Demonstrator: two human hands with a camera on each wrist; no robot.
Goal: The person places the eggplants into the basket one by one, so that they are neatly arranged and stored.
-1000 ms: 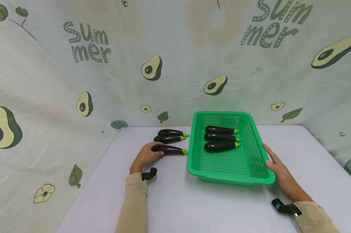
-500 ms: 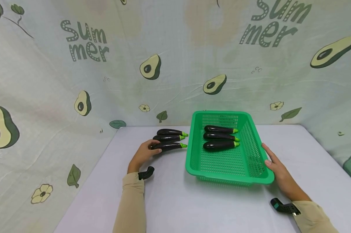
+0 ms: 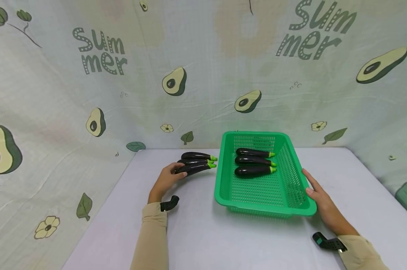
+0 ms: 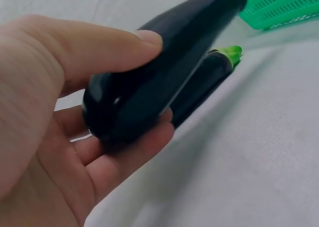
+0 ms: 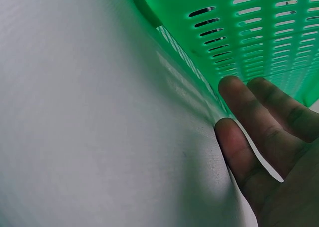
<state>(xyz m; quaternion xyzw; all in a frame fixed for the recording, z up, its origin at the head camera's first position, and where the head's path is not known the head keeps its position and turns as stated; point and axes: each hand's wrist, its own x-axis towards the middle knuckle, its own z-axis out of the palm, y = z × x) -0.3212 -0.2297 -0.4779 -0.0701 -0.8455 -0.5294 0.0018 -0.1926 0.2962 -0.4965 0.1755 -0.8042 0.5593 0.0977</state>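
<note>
My left hand [image 3: 167, 180] holds a dark eggplant [image 3: 197, 168] by its rounded end, thumb on one side and fingers beneath. In the left wrist view this eggplant [image 4: 169, 57] is raised and tilted, with another eggplant [image 4: 199, 87] behind it. Two more eggplants lie on the table beyond the hand: a far one [image 3: 196, 155] and a nearer one [image 3: 190, 161], partly covered. My right hand [image 3: 326, 204] grips the right rim of a green basket [image 3: 264, 207], thumb on the rim. Its fingers [image 5: 234, 137] touch the outer wall.
Three eggplants lie side by side in the basket: the back one [image 3: 252, 152], the middle one [image 3: 252, 160] and the front one [image 3: 252, 171]. The white table [image 3: 203, 240] ends at a printed cloth backdrop [image 3: 203, 75].
My left hand has lifted the nearest eggplant, which now tilts and overlaps the one behind. The right hand stays at the basket rim.
</note>
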